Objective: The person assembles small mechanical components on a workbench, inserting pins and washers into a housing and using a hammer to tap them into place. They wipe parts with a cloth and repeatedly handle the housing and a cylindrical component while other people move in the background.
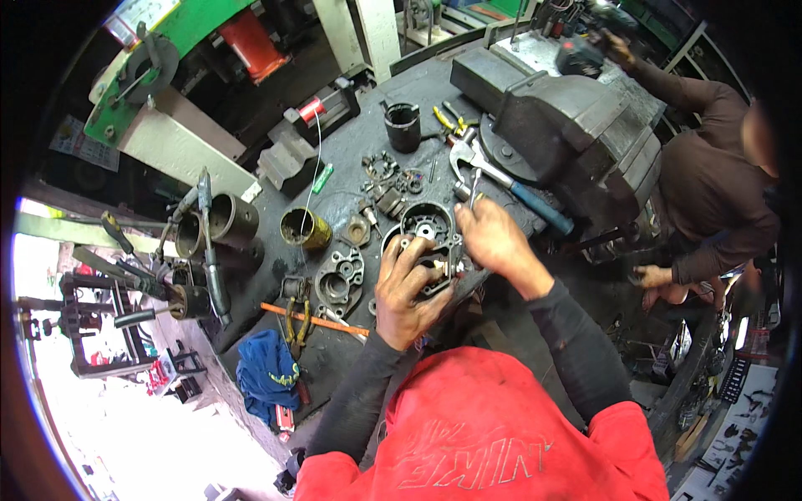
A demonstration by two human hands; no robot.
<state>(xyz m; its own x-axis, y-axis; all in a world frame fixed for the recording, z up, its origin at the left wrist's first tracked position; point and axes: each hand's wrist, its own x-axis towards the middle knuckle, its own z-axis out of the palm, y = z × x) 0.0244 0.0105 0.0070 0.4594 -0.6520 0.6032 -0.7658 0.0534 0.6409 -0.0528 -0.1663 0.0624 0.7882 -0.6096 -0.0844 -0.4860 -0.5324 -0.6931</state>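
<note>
On the dark workbench [351,159], my left hand [409,294] curls over a round grey cast-metal housing [428,219] with a bearing-like ring inside and grips its near edge. At the housing's right side, my right hand [499,240] is closed on a slim shiny metal tool [475,185], whose upper end sticks out above the fingers. The palm hides the tool's other end. A flat grey metal cover [339,282] with holes lies left of my left hand. Just beyond the housing are small greasy metal parts [389,200].
A claw hammer with a blue handle [539,206] and yellow pliers [447,121] lie by a large bench vise [576,125]. Cans [306,230] [403,127] stand on the bench. A blue cloth [266,373] sits at the near left edge. Another person [710,179] works at right.
</note>
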